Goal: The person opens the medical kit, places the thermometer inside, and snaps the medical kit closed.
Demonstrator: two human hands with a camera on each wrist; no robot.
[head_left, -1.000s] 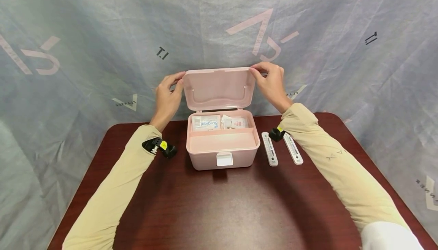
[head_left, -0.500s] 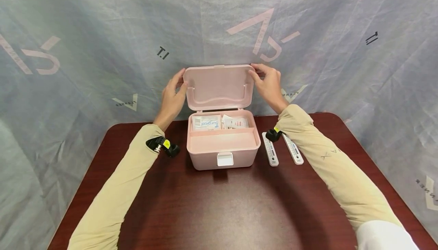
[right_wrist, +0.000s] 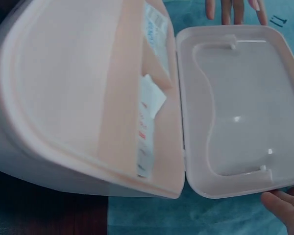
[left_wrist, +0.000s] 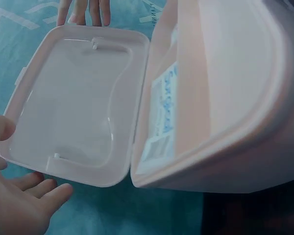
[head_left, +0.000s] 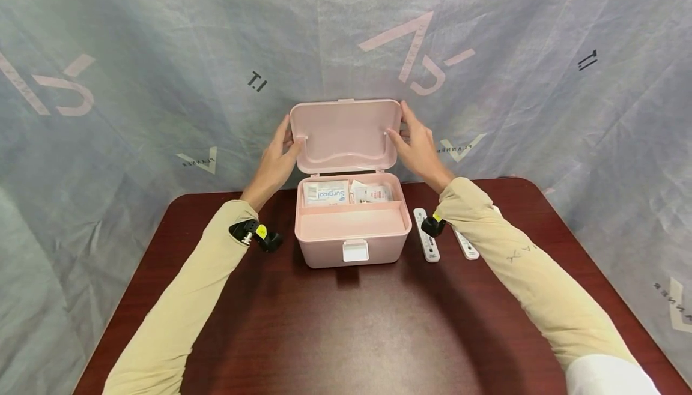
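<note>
A pale pink first-aid box (head_left: 324,255) stands on the table with its lid (head_left: 346,128) raised and tilted back. My left hand (head_left: 272,168) holds the lid's left edge, thumb at the inner side and fingers outside it. At the right edge, my right hand (head_left: 423,150) has its thumb over the rim and its fingers behind. Inside the back compartments lie a white packet printed "Surgical" (left_wrist: 161,107) and, beside it, a white packet with red print (right_wrist: 146,132). The front tray (head_left: 351,224) holds nothing visible.
Right of the box, two white thermometers (head_left: 424,236) lie on the dark red table (head_left: 346,329), the farther one partly hidden by the right sleeve (head_left: 519,263). A grey cloth (head_left: 216,35) hangs close behind the lid.
The lid has tipped slightly farther back. Both hands have slid from its top corners down along the sides, thumbs now lower on the inner rim. The box has stayed put.
</note>
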